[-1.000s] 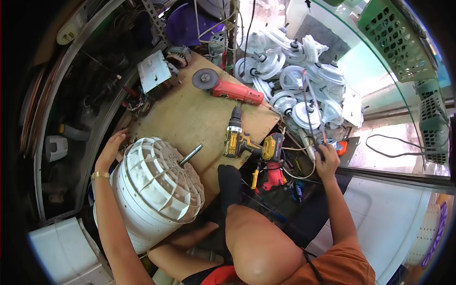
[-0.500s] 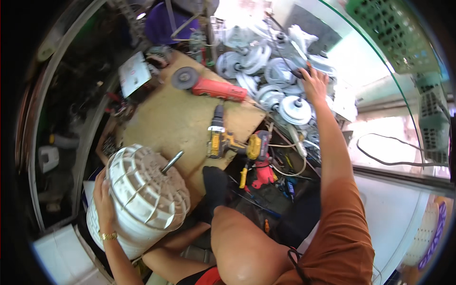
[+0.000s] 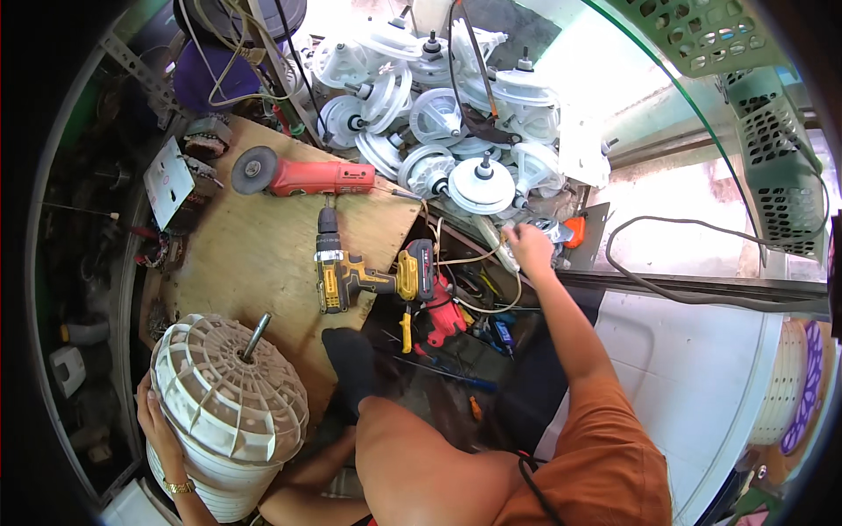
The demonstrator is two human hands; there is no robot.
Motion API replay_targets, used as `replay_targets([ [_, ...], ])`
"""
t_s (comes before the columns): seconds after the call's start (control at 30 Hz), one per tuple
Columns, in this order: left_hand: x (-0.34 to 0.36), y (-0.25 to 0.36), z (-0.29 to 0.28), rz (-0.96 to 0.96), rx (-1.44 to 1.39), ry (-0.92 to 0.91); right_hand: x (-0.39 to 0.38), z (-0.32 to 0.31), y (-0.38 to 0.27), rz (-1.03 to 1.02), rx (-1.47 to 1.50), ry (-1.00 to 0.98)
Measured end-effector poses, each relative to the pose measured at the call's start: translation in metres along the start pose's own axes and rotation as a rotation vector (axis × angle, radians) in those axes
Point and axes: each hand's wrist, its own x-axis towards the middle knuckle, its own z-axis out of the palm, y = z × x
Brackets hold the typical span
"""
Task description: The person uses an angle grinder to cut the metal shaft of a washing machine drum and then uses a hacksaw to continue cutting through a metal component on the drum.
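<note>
— At the lower left, what does the left hand (image 3: 156, 428) have?
— White ribbed washer drum (image 3: 224, 412), lying tilted against the plywood board (image 3: 254, 254). Palm and fingers pressed flat on its left flank, a steadying hold rather than a clenched one. Gold wristwatch (image 3: 180, 486) just below the hand. A metal shaft (image 3: 255, 337) sticks up out of the drum's hub, up and to the right of the hand.

— And the right hand (image 3: 529, 246)?
— Reached far out, well apart from the drum. Fingers curled at a thin pale cable (image 3: 478, 257) near the foot of the pile of white gearbox units (image 3: 447, 131) — cannot tell whether they are pinching it or only touching.

— Around that hand?
— Orange-handled tool (image 3: 574, 231) just to its right. To its left, a yellow cordless drill (image 3: 364, 276) lying on the board's edge. Beyond the drill, farther from the hand, a red angle grinder (image 3: 303, 177) with its disc pointing left.

— Below the right hand?
— Open toolbox clutter — screwdrivers (image 3: 438, 368) and red-handled tools (image 3: 445, 317), between the forearm and the board. Black cable (image 3: 684, 294) loops off to the right across the floor.
</note>
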Motion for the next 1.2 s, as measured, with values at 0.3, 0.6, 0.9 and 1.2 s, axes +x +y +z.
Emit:
replay_targets([
  [0.3,-0.008,0.002,-0.005,-0.004,0.087,0.008,0.008,0.037,-0.016,0.203,-0.237,-0.336],
  [0.6,-0.002,-0.008,-0.003,-0.026,0.028,0.008,0.057,0.034,0.054,-0.287,-0.28,-0.421],
  [0.9,-0.007,0.003,0.0,-0.044,0.036,0.019,0.076,0.033,0.047,-0.421,-0.314,-0.535],
  [1.2,-0.006,0.004,-0.002,-0.052,0.024,0.021,0.081,0.042,0.043,-0.531,-0.378,-0.497],
])
